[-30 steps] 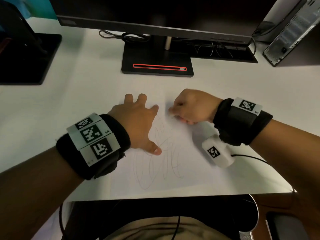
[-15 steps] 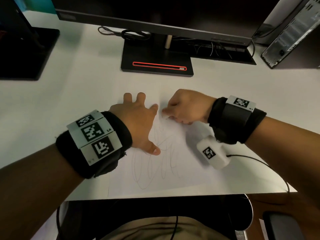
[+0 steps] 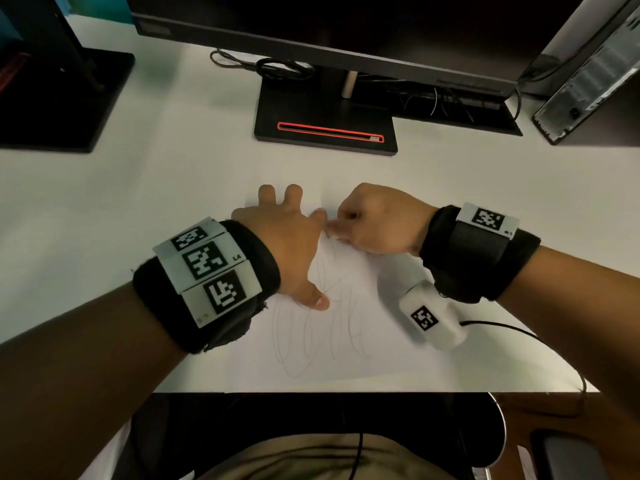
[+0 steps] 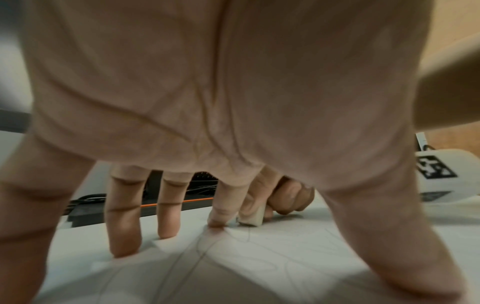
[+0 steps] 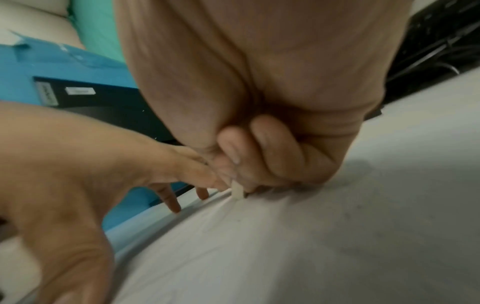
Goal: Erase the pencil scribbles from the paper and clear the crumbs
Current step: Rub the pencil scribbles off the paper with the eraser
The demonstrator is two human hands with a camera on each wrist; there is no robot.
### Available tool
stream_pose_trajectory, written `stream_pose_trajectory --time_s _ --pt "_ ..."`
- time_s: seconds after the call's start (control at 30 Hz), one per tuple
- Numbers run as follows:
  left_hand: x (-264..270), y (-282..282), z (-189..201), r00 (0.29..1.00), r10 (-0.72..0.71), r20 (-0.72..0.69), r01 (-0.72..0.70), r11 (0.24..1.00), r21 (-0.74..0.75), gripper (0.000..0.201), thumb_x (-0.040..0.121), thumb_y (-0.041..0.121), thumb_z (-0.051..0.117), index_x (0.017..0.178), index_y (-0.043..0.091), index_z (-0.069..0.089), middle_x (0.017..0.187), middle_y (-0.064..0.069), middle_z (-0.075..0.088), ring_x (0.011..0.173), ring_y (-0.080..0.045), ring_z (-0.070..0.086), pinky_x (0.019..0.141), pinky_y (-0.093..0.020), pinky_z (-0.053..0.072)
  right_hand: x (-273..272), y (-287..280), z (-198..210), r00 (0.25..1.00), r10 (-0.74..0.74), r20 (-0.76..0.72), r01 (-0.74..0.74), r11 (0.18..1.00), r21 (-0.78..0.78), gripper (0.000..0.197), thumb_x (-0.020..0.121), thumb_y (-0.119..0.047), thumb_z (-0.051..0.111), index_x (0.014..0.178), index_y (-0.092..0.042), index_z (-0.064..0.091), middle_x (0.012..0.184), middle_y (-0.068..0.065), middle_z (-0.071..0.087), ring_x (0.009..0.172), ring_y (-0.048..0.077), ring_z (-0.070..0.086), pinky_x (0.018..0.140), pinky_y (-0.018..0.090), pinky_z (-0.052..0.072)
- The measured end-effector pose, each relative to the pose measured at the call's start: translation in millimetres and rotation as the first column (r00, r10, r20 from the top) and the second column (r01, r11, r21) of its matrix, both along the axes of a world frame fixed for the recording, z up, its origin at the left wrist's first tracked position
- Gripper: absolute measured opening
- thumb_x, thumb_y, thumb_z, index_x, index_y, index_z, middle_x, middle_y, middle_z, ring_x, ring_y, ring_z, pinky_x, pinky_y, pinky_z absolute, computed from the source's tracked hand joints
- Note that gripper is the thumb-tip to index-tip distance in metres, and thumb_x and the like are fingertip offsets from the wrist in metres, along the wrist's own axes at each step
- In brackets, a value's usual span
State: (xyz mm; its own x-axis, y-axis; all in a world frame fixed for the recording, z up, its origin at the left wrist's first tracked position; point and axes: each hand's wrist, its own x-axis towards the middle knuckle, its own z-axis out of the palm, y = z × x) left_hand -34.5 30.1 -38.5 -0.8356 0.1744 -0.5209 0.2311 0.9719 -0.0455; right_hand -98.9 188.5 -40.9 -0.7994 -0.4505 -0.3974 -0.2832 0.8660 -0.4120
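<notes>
A white sheet of paper (image 3: 388, 355) lies on the white desk near its front edge, with looping pencil scribbles (image 3: 318, 334) across its middle. My left hand (image 3: 287, 237) lies spread flat on the paper's left part, fingertips (image 4: 217, 223) and thumb pressing it down. My right hand (image 3: 374, 220) is curled just right of it and pinches a small white eraser (image 4: 250, 218), whose tip (image 5: 237, 192) touches the paper at the scribbles' far end, right beside my left index finger.
A black monitor stand (image 3: 325, 133) with a red-edged slot stands behind the paper, cables (image 3: 273, 67) beside it. Another dark stand base (image 3: 59, 98) sits far left, a computer case (image 3: 588, 81) far right. The desk's front edge (image 3: 346, 391) is close below the paper.
My right hand has slid left with the eraser across the top of the scribbles, ending against my left index finger. The left hand stays planted on the paper.
</notes>
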Motion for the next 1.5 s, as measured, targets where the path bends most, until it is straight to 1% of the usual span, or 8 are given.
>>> stream_pose_trajectory --time_s 0.13,0.27,0.4,0.53,0.67,0.93,1.33,1.5 --pt "1.2 -0.3 -0.3 1.000 0.003 -0.002 -0.003 1.000 -0.008 0.121 0.061 0.086 0.068 0.154 0.027 0.018 0.141 -0.008 0.024 0.132 -0.035 0.027 0.089 -0.046 0.052 -8.2 3.7 2.2 0.999 -0.054 -0.010 0.053 0.998 -0.029 0.046 0.097 -0.034 0.060 0.057 -0.012 0.057 0.057 0.005 0.055 0.049 0.016 0.047 0.054 0.025 0.042" --pt "0.0 -0.7 0.1 1.000 0.004 0.001 -0.004 1.000 0.010 0.117 0.061 0.085 0.069 0.152 0.029 0.021 0.138 -0.007 0.024 0.131 -0.034 0.027 0.087 -0.046 0.053 0.5 -2.2 -0.4 0.998 0.057 -0.013 -0.056 0.998 0.012 0.051 0.099 -0.037 0.056 0.054 -0.013 0.049 0.051 0.000 0.044 0.047 0.014 0.039 0.052 0.024 0.036" --pt "1.0 -1.2 -0.2 1.000 -0.002 0.000 0.002 1.000 -0.007 0.123 0.060 0.087 0.067 0.155 0.027 0.017 0.143 -0.008 0.023 0.133 -0.035 0.026 0.087 -0.045 0.052 -10.7 3.3 3.4 0.998 -0.005 -0.066 0.006 1.000 0.008 0.046 0.098 -0.035 0.057 0.059 -0.010 0.056 0.057 0.004 0.051 0.051 0.016 0.045 0.058 0.028 0.043" --pt "1.1 -1.0 -0.4 1.000 0.000 -0.005 0.000 1.000 -0.001 0.120 0.060 0.086 0.068 0.154 0.029 0.018 0.141 -0.007 0.024 0.132 -0.034 0.027 0.083 -0.044 0.051 -1.7 0.1 1.4 0.991 0.115 -0.063 -0.111 0.992 0.053 0.050 0.100 -0.037 0.053 0.057 -0.012 0.048 0.055 0.002 0.043 0.051 0.015 0.038 0.054 0.027 0.035" --pt "1.2 -0.4 -0.1 1.000 -0.009 -0.008 0.009 1.000 -0.017 0.123 0.060 0.087 0.066 0.155 0.027 0.017 0.143 -0.009 0.023 0.133 -0.036 0.027 0.086 -0.045 0.052 -10.8 6.3 2.6 0.994 0.034 -0.108 -0.031 0.999 0.026 0.046 0.098 -0.033 0.056 0.064 -0.002 0.058 0.063 0.008 0.052 0.058 0.019 0.046 0.061 0.031 0.042" --pt "2.1 0.3 0.4 1.000 -0.007 -0.007 0.006 1.000 -0.028 0.125 0.061 0.087 0.067 0.157 0.027 0.013 0.145 -0.009 0.022 0.134 -0.036 0.026 0.091 -0.047 0.052 -11.9 12.9 4.5 0.996 0.032 -0.084 -0.030 0.999 0.030 0.046 0.097 -0.032 0.057 0.057 -0.010 0.049 0.057 0.005 0.048 0.054 0.017 0.043 0.059 0.031 0.041" --pt "2.7 -0.3 -0.5 1.000 -0.006 -0.010 0.006 1.000 -0.024 0.127 0.060 0.087 0.067 0.158 0.030 0.009 0.146 -0.007 0.021 0.135 -0.035 0.025 0.087 -0.045 0.053 2.6 41.0 5.9 0.999 0.037 0.029 -0.039 0.997 0.060 0.043 0.093 -0.037 0.060 0.059 -0.011 0.054 0.050 0.002 0.050 0.042 0.014 0.042 0.053 0.026 0.040" --pt "3.9 0.2 0.4 1.000 -0.007 -0.009 0.007 1.000 -0.024 0.128 0.060 0.087 0.068 0.158 0.030 0.009 0.145 -0.006 0.021 0.135 -0.035 0.024 0.085 -0.045 0.053 2.2 71.1 16.1 0.999 0.009 -0.044 -0.001 0.983 0.186 0.042 0.091 -0.034 0.061 0.056 -0.014 0.050 0.050 -0.004 0.049 0.048 0.013 0.042 0.056 0.029 0.039"
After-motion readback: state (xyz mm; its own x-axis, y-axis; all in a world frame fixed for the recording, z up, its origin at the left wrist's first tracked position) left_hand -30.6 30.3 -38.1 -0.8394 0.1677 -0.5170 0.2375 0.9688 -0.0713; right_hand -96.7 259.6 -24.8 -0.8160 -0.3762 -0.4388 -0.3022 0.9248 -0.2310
